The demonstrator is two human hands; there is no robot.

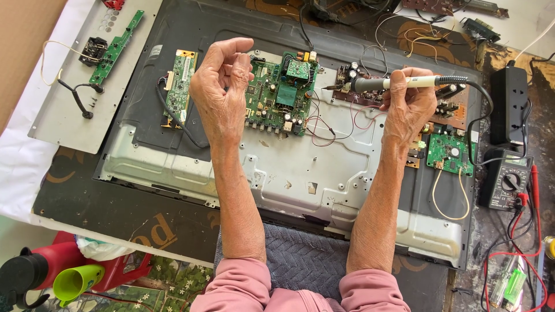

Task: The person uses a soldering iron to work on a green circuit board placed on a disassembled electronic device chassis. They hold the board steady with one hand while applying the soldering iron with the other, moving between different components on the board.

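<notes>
My right hand [408, 103] grips a soldering iron [399, 83] held level, its tip pointing left near a brown circuit board [347, 78] with capacitors. My left hand [222, 78] is raised over the opened television back panel [289, 167], fingers loosely curled with nothing visible in them, just left of the green main board [281, 95]. A narrow green board [179, 86] lies further left. Thin red wires [324, 124] loop between the boards.
A multimeter [506, 180] with red and black leads sits at the right, below a black power strip [509, 104]. A small green board [450, 153] lies by my right wrist. A grey metal plate [69, 110] with parts is at left. A green cup [75, 283] stands lower left.
</notes>
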